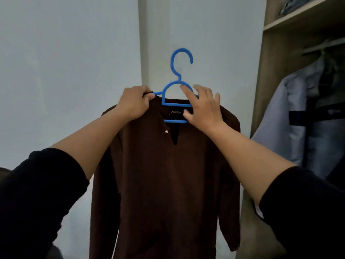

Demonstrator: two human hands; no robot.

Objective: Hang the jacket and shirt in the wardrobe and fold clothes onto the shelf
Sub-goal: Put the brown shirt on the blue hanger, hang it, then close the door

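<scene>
The brown shirt is already threaded onto a blue plastic hanger and held up in front of a pale wall, just left of the open wardrobe; it has not yet reached the rail. Inside the wardrobe 1 light blue-grey jacket already hangs, so that half looks done, and hooking the shirt up and the folding appear to remain. The left hand is curled tight, gripping the shirt's shoulder at the hanger's arm. The right hand has its fingers spread and fairly straight over the hanger's bars and the collar, thumb near the lower bar. The shirt is matte, soft, long-sleeved, with a notched neckline; the hanger is smooth and rigid with a round hook. Some folded fabric lies on the upper shelf.
</scene>
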